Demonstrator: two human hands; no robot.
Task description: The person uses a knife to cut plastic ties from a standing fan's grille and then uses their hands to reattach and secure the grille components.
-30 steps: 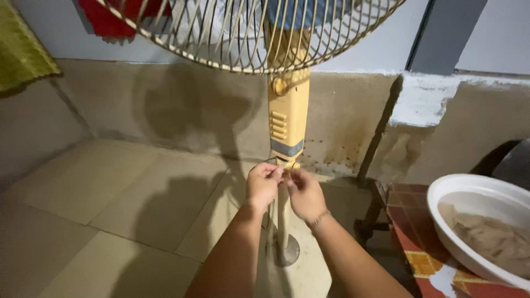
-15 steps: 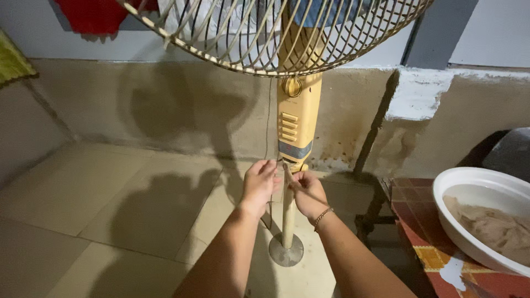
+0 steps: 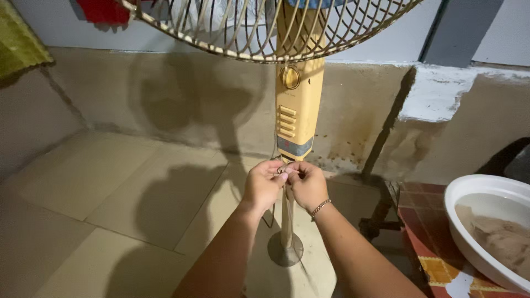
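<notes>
A yellowed pedestal fan stands on the tiled floor, its control column under a wire grille. My left hand and my right hand meet just below the column, at the top of the thin pole. Both sets of fingers pinch a small fitting on the pole; my fingers hide most of it. A thin cord hangs beside the pole. My right wrist wears a bracelet. The pole runs down to a round base.
A white basin holding brownish water and cloth sits on a red patterned table at the right. A stained wall stands behind the fan. Red cloth and green cloth hang at the upper left.
The view has shifted, so the fan and my hands sit a little more to the right and lower in frame. Both hands stay pinched at the same spot on the pole.
</notes>
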